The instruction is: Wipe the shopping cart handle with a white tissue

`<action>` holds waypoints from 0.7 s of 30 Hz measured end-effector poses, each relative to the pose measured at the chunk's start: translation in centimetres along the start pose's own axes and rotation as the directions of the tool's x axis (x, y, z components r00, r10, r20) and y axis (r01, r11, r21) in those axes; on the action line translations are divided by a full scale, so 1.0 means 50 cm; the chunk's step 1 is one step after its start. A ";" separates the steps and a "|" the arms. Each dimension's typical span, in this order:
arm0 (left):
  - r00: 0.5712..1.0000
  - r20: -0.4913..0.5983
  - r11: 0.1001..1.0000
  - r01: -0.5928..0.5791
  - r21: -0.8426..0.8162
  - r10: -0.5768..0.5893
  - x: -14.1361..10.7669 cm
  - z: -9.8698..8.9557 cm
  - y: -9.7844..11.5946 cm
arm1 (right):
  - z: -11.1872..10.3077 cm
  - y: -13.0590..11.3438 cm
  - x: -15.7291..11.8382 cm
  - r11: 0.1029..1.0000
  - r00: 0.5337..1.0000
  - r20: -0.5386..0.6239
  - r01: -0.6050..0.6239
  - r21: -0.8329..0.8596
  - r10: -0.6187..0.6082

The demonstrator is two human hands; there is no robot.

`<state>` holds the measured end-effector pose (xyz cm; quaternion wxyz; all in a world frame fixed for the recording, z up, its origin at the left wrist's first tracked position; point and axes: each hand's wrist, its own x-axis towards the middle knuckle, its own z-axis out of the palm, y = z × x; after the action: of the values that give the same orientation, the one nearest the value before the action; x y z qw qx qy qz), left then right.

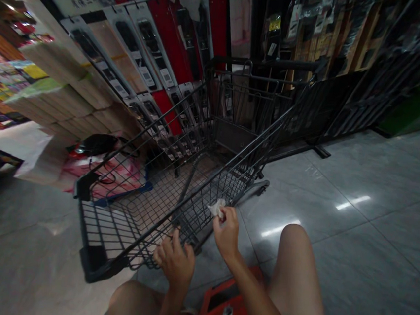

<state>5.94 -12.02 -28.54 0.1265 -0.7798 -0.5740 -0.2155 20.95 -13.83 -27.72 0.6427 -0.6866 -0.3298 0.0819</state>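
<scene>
A dark grey wire shopping cart (179, 209) stands at an angle in front of me, with bare mesh showing in its basket. My right hand (228, 231) pinches a crumpled white tissue (217, 207) at the cart's near side wall, below the top rail. My left hand (177, 261) is at the same side wall, nearer the cart's front end, its fingers curled on the wires. Whether those fingertips go through the mesh is hard to see.
Packaged goods (149, 47) hang on a rack behind the cart. Stacked paper packs (67, 99) and a pink bag (126, 174) are at the left. An orange box-like thing (225, 302) lies between my legs. Grey tiled floor (386, 209) extends right.
</scene>
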 end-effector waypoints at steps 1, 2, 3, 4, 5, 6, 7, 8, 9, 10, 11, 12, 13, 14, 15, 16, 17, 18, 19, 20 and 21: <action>1.000 -0.016 1.000 -0.008 0.015 0.008 -0.002 0.002 0.000 | 0.003 -0.018 0.001 0.999 0.999 -0.002 0.032 0.033 -0.032; 0.999 -0.031 0.999 -0.016 0.029 0.017 -0.005 0.004 -0.001 | 0.008 -0.034 0.003 0.996 0.998 0.007 0.067 0.061 -0.067; 0.999 -0.041 0.999 -0.024 0.037 0.025 -0.007 0.006 -0.001 | 0.016 -0.047 0.003 0.992 0.995 0.031 0.093 0.081 -0.096; 0.998 -0.051 0.999 -0.027 0.039 0.029 -0.009 0.008 -0.001 | 0.026 -0.057 0.002 0.990 0.991 0.066 0.108 0.088 -0.114; 0.998 -0.055 0.999 -0.027 0.037 0.029 -0.011 0.009 -0.002 | 0.036 -0.063 -0.001 0.990 0.987 0.104 0.111 0.083 -0.119; 0.998 -0.055 0.999 -0.023 0.034 0.025 -0.012 0.011 -0.002 | 0.046 -0.065 -0.005 0.992 0.984 0.135 0.106 0.069 -0.114; 0.998 -0.053 0.999 -0.022 0.034 0.023 -0.013 0.011 -0.002 | 0.055 -0.063 -0.010 0.994 0.983 0.152 0.096 0.051 -0.102; 0.998 -0.050 0.999 -0.022 0.037 0.024 -0.013 0.011 -0.002 | 0.062 -0.060 -0.016 0.996 0.984 0.152 0.084 0.037 -0.089; 0.998 -0.051 0.999 -0.025 0.045 0.027 -0.013 0.010 -0.003 | 0.068 -0.055 -0.022 0.997 0.987 0.139 0.072 0.034 -0.076; 0.998 -0.053 0.998 -0.033 0.054 0.036 -0.012 0.010 -0.003 | 0.072 -0.051 -0.027 0.997 0.990 0.122 0.061 0.040 -0.065; 0.997 -0.058 0.997 -0.043 0.064 0.046 -0.012 0.009 -0.003 | 0.074 -0.047 -0.032 0.997 0.992 0.111 0.049 0.053 -0.055; 0.996 -0.066 0.996 -0.048 0.074 0.053 -0.011 0.008 -0.003 | 0.075 -0.043 -0.036 0.997 0.993 0.106 0.037 0.070 -0.044; 0.996 -0.073 0.995 -0.053 0.081 0.059 -0.010 0.007 -0.003 | 0.075 -0.039 -0.039 0.996 0.994 0.107 0.025 0.087 -0.034; 0.995 -0.080 0.995 -0.054 0.087 0.061 -0.009 0.007 -0.002 | 0.075 -0.035 -0.041 0.995 0.994 0.110 0.015 0.101 -0.026; 0.995 -0.084 0.995 -0.054 0.089 0.061 -0.009 0.006 -0.002 | 0.075 -0.031 -0.043 0.994 0.993 0.116 0.003 0.110 -0.016; 0.994 -0.088 0.995 -0.051 0.090 0.059 -0.008 0.006 -0.002 | 0.075 -0.024 -0.046 0.993 0.992 0.125 -0.011 0.114 -0.003; 0.994 -0.091 0.995 -0.046 0.089 0.054 -0.007 0.005 -0.002 | 0.075 -0.016 -0.049 0.993 0.991 0.136 -0.032 0.114 0.016; 0.995 -0.088 0.995 -0.042 0.087 0.049 -0.006 0.004 -0.002 | 0.076 -0.006 -0.054 0.992 0.988 0.147 -0.061 0.106 0.045; 0.996 -0.080 0.996 -0.036 0.082 0.043 -0.006 0.003 -0.001 | 0.076 0.005 -0.060 0.991 0.985 0.154 -0.100 0.093 0.085; 0.997 -0.066 0.997 -0.028 0.074 0.032 -0.006 0.002 -0.001 | 0.076 0.016 -0.067 0.986 0.980 0.151 -0.145 0.078 0.132; 0.998 -0.051 0.998 -0.019 0.063 0.022 -0.006 0.002 -0.002 | 0.076 0.027 -0.075 0.979 0.973 0.137 -0.195 0.061 0.185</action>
<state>5.80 -12.23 -28.78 0.1676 -0.7755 -0.5690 -0.2161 16.50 -12.74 -30.78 0.6340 -0.6840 -0.3006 0.1998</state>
